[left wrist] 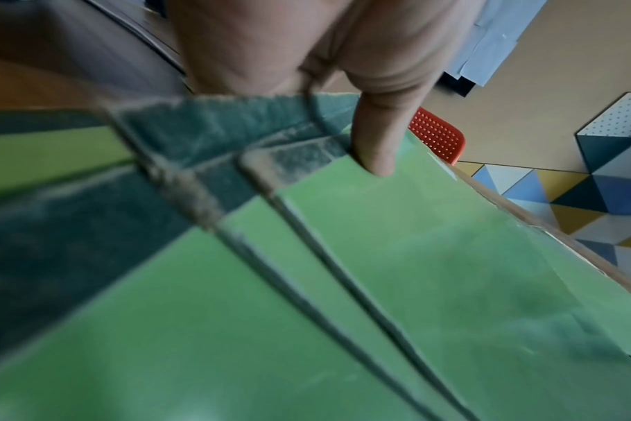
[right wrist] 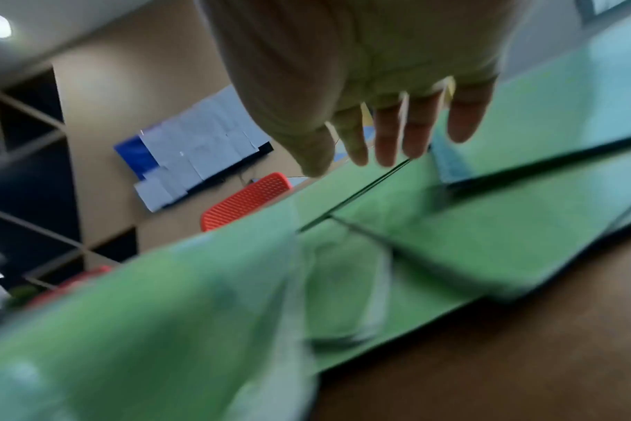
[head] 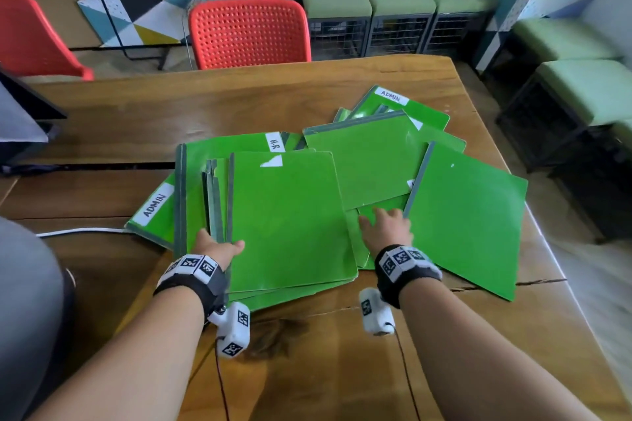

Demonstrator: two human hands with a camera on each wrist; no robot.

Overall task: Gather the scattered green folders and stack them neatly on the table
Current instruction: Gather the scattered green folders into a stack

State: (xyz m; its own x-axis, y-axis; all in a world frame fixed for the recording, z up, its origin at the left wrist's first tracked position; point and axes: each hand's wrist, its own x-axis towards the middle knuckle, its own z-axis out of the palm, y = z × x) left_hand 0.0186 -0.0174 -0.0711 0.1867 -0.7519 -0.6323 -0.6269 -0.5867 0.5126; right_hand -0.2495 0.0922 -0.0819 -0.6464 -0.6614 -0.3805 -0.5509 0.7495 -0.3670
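Observation:
Several green folders lie overlapped across the wooden table (head: pixel 171 106). My left hand (head: pixel 219 246) grips the near left corner of a gathered bundle of folders (head: pixel 284 215), thumb on top (left wrist: pixel 373 136), its dark spines fanned beside it (left wrist: pixel 213 136). My right hand (head: pixel 386 225) reaches with straight fingers (right wrist: pixel 389 134) over a small patch of folder (head: pixel 383 208) between the bundle and a loose folder on the right (head: pixel 465 219). More folders lie behind (head: pixel 369 161), some with white ADMIN labels (head: pixel 154 205).
A red chair (head: pixel 249 32) stands at the table's far side, another (head: pixel 34 41) at far left. Green stools (head: pixel 396 0) line the wall. A dark device (head: pixel 24 120) sits at the table's left edge, a white cable (head: pixel 78 232) near it.

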